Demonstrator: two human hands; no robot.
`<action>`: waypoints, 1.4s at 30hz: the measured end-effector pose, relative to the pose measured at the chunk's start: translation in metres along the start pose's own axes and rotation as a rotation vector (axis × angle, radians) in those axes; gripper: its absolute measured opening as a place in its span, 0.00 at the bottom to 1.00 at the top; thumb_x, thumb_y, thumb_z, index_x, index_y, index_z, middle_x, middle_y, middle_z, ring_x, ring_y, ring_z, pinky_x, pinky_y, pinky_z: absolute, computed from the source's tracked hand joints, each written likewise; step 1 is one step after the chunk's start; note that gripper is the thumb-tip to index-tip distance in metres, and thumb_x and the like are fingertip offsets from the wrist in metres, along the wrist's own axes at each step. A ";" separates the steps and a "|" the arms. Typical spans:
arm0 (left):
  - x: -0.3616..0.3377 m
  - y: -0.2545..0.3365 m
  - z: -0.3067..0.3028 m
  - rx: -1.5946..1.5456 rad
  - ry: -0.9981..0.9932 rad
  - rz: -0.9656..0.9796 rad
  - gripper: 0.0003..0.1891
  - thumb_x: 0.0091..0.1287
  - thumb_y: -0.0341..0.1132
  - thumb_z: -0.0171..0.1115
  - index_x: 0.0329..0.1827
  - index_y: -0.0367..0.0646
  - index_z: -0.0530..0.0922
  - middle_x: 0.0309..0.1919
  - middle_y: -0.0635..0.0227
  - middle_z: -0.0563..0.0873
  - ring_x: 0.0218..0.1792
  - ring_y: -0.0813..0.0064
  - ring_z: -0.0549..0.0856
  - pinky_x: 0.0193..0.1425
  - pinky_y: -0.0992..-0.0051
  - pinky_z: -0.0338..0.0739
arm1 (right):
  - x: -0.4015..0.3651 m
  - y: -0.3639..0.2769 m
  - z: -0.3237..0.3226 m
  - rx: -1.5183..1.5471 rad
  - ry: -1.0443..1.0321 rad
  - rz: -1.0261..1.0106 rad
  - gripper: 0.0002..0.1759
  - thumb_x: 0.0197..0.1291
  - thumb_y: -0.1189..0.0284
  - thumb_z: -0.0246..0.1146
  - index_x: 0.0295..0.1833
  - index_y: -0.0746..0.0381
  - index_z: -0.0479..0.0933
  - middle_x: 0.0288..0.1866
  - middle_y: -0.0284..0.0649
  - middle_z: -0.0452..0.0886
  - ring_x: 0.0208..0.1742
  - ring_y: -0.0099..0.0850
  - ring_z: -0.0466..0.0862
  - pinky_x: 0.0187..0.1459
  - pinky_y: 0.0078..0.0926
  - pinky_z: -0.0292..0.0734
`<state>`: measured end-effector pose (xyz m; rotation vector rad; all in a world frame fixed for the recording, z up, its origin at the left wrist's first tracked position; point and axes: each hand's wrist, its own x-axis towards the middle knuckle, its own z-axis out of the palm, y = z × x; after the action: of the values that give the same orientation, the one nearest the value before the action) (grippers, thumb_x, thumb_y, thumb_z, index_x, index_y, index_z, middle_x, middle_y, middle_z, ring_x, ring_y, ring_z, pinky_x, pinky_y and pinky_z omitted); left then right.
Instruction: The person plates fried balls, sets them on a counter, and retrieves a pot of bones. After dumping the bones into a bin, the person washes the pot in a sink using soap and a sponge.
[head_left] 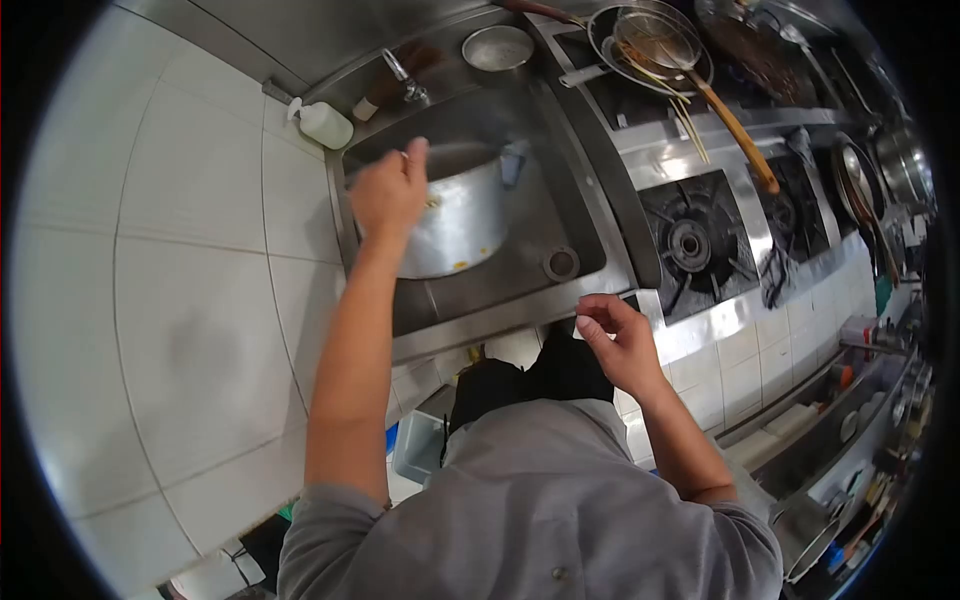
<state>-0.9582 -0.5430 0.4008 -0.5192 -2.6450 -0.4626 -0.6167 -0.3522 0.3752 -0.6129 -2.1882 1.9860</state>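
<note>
A large aluminium pot (pixel 462 225) stands in the steel sink (pixel 565 215), with yellow-orange spots of food on its side. A bluish-grey cloth (pixel 513 165) is on the pot's right handle. My left hand (pixel 390 195) is at the pot's left rim, somewhat blurred, its fingers curled closed and the thumb raised. Whatever it may grip is hidden behind the hand. By the sink's front right corner, my right hand (pixel 618 340) hangs in the air with loosely bent fingers, thumb apart from them, and nothing visible in it.
Behind the pot are a tap (pixel 403 75), a white pump bottle (pixel 325 125) and a round metal lid or dish (pixel 498 48). To the right is a gas burner (pixel 690 243). Strainers (pixel 655 40) with a wooden handle rest on the stove further back. A tiled wall (pixel 190 190) borders the left.
</note>
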 end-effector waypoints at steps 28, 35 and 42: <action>-0.086 -0.140 0.292 -0.303 -0.560 -0.246 0.25 0.82 0.55 0.61 0.37 0.42 0.87 0.32 0.52 0.92 0.35 0.50 0.92 0.45 0.51 0.86 | 0.498 -0.003 0.267 0.131 -0.457 0.092 0.18 0.80 0.59 0.64 0.46 0.65 0.83 0.37 0.36 0.85 0.34 0.25 0.84 0.33 0.26 0.78; 0.082 -0.093 0.286 -1.880 -0.480 -1.232 0.12 0.81 0.41 0.60 0.39 0.45 0.83 0.35 0.62 0.87 0.31 0.65 0.87 0.36 0.59 0.84 | 0.470 -0.007 0.209 0.110 -0.366 0.135 0.18 0.82 0.61 0.61 0.49 0.68 0.83 0.36 0.38 0.86 0.34 0.29 0.85 0.40 0.28 0.82; 0.124 -0.077 0.300 -1.942 -0.594 -1.138 0.06 0.79 0.32 0.63 0.41 0.44 0.82 0.26 0.71 0.80 0.19 0.74 0.74 0.21 0.70 0.64 | 0.443 -0.115 0.175 -0.379 -0.128 -0.309 0.18 0.73 0.71 0.60 0.60 0.71 0.84 0.44 0.54 0.89 0.45 0.45 0.90 0.51 0.39 0.82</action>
<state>-1.1922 -0.4581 0.1786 0.6556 -1.5720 -3.4811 -1.1064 -0.3551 0.3858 -0.1673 -2.5740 1.5090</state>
